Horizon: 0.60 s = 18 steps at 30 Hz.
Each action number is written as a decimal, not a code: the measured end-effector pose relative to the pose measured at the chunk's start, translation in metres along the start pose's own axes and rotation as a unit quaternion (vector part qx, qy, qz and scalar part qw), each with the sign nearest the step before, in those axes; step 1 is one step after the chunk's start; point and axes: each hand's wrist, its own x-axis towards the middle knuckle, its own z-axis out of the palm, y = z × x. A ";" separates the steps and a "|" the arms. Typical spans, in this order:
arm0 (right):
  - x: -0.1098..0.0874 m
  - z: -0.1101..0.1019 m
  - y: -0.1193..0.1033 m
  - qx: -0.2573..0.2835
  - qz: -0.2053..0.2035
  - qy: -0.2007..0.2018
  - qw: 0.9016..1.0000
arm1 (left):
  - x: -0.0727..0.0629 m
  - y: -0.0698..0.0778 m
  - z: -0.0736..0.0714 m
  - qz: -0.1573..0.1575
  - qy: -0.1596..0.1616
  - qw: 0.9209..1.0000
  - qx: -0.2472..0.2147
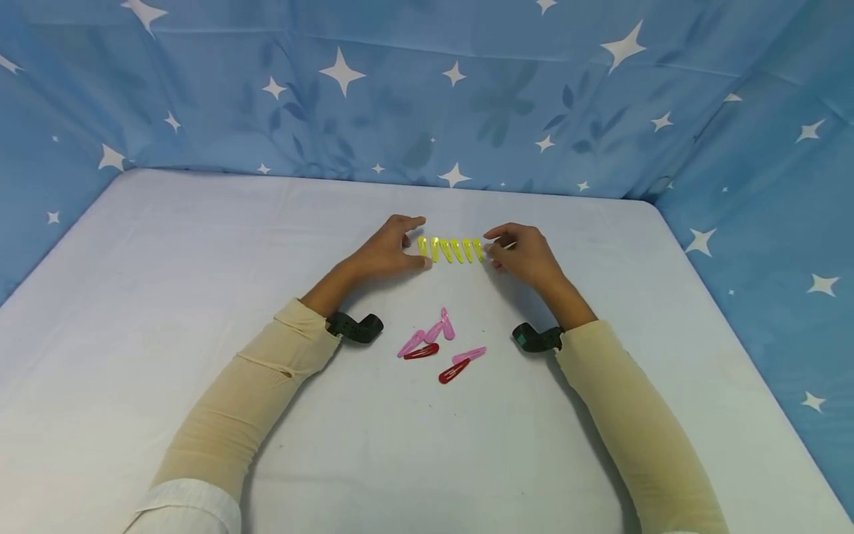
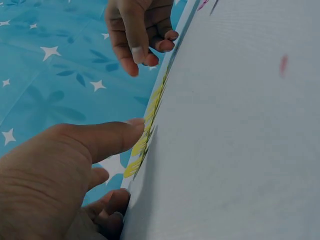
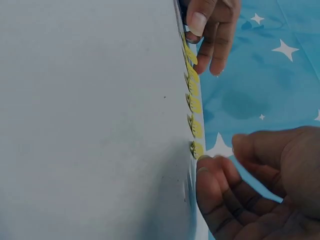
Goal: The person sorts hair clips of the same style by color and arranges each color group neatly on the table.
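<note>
Several yellow snap hair clips [image 1: 457, 251] stand side by side in a row on the white table. At the row's left end is my left hand [image 1: 392, 248], its thumb and fingers spread apart around the end clip. My right hand [image 1: 523, 252] is at the other end, fingers loosely bent, fingertips right beside the last yellow clip. In the right wrist view the right hand [image 3: 255, 185] shows no clip between thumb and fingers. The left wrist view has the left thumb overlapping the yellow clips [image 2: 132, 169].
Nearer to me lie several pink hair clips [image 1: 411, 343] in a loose scatter. Two red hair clips [image 1: 454, 371] are among them. The white table [image 1: 200, 245] ends at a blue curtain [image 1: 414, 96] with white stars, behind and along the right side.
</note>
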 end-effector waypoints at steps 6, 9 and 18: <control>-0.011 -0.004 0.001 -0.009 -0.068 -0.036 0.997 | -0.004 0.000 -0.004 -0.002 -0.007 1.000 -0.010; -0.018 -0.007 0.000 -0.021 -0.081 -0.047 0.995 | -0.008 0.002 -0.005 -0.007 -0.021 1.000 -0.017; -0.042 -0.005 -0.003 -0.005 -0.126 -0.127 0.984 | -0.030 0.009 -0.014 0.000 -0.041 0.999 -0.011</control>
